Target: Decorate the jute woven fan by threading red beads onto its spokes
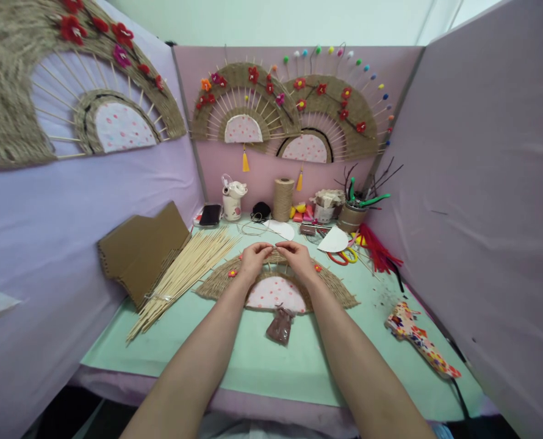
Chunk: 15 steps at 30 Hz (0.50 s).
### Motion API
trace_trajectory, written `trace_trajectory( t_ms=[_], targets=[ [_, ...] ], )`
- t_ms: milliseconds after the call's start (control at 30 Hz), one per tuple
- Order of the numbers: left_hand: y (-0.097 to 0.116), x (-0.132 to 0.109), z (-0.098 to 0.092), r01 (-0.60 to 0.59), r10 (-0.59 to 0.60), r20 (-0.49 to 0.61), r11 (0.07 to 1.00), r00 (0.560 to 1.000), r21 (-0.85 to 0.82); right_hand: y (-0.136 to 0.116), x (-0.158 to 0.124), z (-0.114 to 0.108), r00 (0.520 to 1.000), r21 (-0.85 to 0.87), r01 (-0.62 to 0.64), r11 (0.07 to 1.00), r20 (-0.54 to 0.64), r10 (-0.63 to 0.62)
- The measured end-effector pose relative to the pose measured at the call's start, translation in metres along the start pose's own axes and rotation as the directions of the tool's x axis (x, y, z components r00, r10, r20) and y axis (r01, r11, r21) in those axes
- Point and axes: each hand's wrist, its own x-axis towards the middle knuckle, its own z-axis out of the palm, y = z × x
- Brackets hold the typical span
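My left hand [255, 257] and my right hand [298, 257] meet above the top edge of a twine-woven fan [338, 288]. On both, thumb and fingertips are pinched together, almost touching each other. What lies between the fingertips is too small to make out. The fan rests flat on the table, with small felt flowers [232, 274] on its woven band. Its lower middle carries a white half-circle of fabric with pink spots [276, 294]. A small brown pouch [280, 327] lies at the fan's bottom edge, between my forearms.
Left of the fan lie a bundle of thin sticks [184, 280] and cardboard [146, 247]. A glue gun in a flowered cover [420, 341] is at right. Behind are scissors [345, 256], a twine spool [283, 200] and a can with pliers [352, 214]. Finished fans [246, 79] hang on the partitions.
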Motion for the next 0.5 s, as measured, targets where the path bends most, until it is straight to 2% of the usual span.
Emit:
trace_trajectory(
  t_ms=[233,500],
  targets=[
    [0.0001,-0.0021,-0.0004,-0.006,0.006,0.008,0.997,1.000,0.071,-0.0019,-0.0013,-0.0002,1.000,0.012,0.004,1.000,0.007,-0.004],
    [-0.0008,-0.0001,-0.0007,0.019,-0.019,-0.003,1.000,1.000,0.023,-0.0013,-0.0005,0.0014,1.000,0.009,0.009,1.000,0.014,-0.009]
  ],
)
